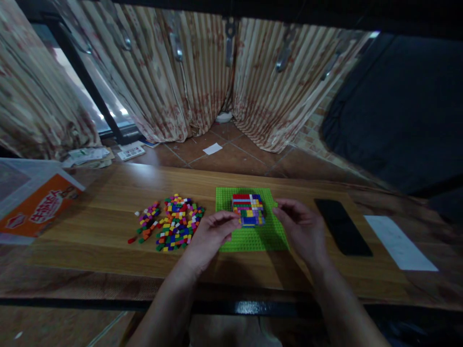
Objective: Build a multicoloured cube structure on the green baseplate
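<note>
brick block: on green baseplate, worktop centre | left hand: loosely curled, fingertips touching block's left side | right hand: half-open, empty, just right of block | loose bricks: left of baseplate

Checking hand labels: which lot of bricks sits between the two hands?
The stacked multicoloured block on the green baseplate, flanked by the left hand and right hand. The loose pile lies flat on the table, left of both.

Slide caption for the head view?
Left hand and right hand flank a brick block on a green baseplate beside loose bricks.
</note>
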Demonstrator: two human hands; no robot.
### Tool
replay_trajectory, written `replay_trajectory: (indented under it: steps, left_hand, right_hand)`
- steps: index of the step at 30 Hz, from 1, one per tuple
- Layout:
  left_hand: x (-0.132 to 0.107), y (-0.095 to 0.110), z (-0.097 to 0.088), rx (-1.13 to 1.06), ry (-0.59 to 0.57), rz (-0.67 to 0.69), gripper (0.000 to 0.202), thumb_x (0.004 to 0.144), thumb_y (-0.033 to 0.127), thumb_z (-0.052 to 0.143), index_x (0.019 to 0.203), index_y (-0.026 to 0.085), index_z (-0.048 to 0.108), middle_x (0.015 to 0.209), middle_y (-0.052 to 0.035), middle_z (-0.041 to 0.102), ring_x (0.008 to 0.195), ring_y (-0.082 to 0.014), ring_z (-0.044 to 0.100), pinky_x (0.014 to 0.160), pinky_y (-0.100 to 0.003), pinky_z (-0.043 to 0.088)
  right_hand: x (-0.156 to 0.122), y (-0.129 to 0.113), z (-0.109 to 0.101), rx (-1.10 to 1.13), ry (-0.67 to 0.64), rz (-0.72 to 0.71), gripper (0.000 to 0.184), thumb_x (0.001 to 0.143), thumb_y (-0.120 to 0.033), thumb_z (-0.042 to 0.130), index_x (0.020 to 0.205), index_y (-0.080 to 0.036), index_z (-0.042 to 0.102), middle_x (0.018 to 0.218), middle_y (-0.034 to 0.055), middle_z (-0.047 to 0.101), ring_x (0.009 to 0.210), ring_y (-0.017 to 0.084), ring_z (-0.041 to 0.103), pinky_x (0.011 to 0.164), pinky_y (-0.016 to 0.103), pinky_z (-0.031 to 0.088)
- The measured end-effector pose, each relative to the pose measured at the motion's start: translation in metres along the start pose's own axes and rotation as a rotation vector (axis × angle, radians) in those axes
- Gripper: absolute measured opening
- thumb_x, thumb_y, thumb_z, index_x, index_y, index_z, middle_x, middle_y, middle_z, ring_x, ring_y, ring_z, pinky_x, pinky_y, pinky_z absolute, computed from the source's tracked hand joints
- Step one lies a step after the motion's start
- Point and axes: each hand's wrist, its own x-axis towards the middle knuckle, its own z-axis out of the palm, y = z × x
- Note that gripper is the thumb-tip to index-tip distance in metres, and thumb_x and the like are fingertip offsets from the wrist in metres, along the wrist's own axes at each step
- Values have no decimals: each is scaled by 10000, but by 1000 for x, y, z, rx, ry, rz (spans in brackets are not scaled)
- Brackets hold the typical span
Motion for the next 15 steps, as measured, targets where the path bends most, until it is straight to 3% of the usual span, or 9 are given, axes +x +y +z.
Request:
replay_trajectory:
  steps: [2, 4, 8, 15]
  left_hand:
    - [1, 1, -1, 29, 39, 27, 262, 673, 362, 774, 844, 167, 736, 753, -15, 687, 614, -69, 498, 539, -182, 342]
    - [3, 1, -1, 43, 77, 52, 252, 677, 353, 758, 838, 161, 734, 745, -17, 685, 621, -78, 503, 545, -188, 355]
    - [6, -2, 0, 53, 161, 77, 238, 668, 332, 743, 828, 157, 728, 755, -21, 688, 649, -95, 530, 567, -200, 382]
    - [8, -4, 2, 122, 207, 85, 208, 672, 305, 732, 832, 173, 734, 730, 4, 671, 649, -106, 542, 584, -215, 401]
  right_hand:
    - [7, 9, -8, 15, 22, 115, 236, 752, -370, 735, 912, -197, 720, 817, 24, 708, 745, 168, 649, 711, 306, 524]
    - [8, 16, -10, -10, -40, 166, 271, 737, -394, 734, 912, -187, 723, 848, 42, 727, 774, 187, 665, 743, 333, 529]
    - [3, 21, -5, -66, -167, 147, 264, 764, -392, 707, 936, -194, 730, 906, 50, 745, 834, 203, 685, 813, 365, 535]
    - [-1, 26, 6, -71, -218, 130, 249, 792, -348, 680, 988, -204, 736, 993, 59, 744, 901, 210, 688, 887, 399, 527]
